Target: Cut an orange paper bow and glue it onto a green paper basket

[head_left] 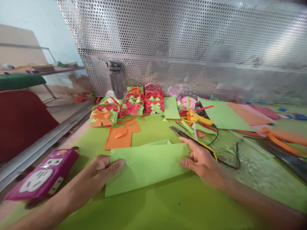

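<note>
Both forearms reached forward and inward from the lower corners. The left hand lay palm down, its thumb stretched out toward the right and the fingers curled beneath. The right hand lay flat, palm down, fingers together and pointing left, wrist straight.

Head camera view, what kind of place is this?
Probably a paper-craft worktable: both hands press a folded green sheet, finished paper baskets sit behind it, and coloured paper strips lie near a glue gun.
</note>
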Tool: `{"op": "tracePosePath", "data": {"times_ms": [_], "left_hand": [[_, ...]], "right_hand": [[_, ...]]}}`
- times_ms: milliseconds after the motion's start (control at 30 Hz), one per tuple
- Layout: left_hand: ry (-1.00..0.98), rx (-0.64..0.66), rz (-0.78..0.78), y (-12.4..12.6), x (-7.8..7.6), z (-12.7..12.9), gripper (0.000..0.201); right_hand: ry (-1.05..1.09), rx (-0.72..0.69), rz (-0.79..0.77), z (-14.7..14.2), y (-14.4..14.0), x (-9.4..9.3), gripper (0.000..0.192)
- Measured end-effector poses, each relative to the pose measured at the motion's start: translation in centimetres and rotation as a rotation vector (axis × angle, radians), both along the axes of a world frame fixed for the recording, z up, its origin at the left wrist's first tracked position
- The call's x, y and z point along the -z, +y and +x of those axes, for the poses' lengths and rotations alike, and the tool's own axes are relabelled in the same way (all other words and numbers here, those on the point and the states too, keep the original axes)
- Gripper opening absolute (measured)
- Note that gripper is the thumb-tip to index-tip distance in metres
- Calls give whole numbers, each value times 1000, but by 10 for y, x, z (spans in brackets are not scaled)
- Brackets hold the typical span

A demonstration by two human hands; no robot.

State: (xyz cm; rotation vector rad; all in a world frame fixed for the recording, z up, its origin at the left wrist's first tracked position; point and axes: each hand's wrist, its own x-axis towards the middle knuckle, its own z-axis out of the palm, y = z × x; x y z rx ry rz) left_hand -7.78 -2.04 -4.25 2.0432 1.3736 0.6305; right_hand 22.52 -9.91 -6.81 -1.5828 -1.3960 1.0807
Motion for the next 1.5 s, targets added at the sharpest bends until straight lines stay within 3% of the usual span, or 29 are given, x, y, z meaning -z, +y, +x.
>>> {"op": "tracePosePath", "data": {"times_ms": [133,233,333,433,567,667,833,1033,1100,1167,1233,1267,1400,1500], "left_hand": [[-4,98,-88,8,7,-3,43],[-22,155,-159,10,7,-5,41],[-7,104,-266,7,9,-3,42],[68,5,-328,6,16,0,44],[134,14,-182,12,23,1,34],[135,85,-90,14,24,0,25],[128,76,-156,5,23,2,56],[167,61,-114,5,27,-3,73],[234,62,-26,3,23,-10,77],[324,51,252,-4,15,-15,74],[390,63,629,-15,7,-15,66],[392,89,721,-22,5,-12,63],[362,369,954,-35,14,13,30],[456,578,888,-32,34,32,29]], "right_hand": [[141,-57,7,0,-1,-4,106],[86,-45,-44,-1,-3,-6,107],[31,-24,-61,-2,-7,-5,98],[-83,0,40,-5,-9,-3,87],[-171,66,198,-10,-11,-4,80],[-126,86,196,-11,-11,-9,72],[-157,39,101,-6,-1,-11,52],[-252,-12,-67,-10,15,7,38],[-292,-22,-72,-12,18,10,37],[-327,-35,-27,-11,19,12,34],[-355,-45,41,-10,20,14,30],[-368,-54,75,-10,21,15,28],[-431,-96,186,-8,22,21,25],[-470,-148,198,-5,23,22,22]]}}
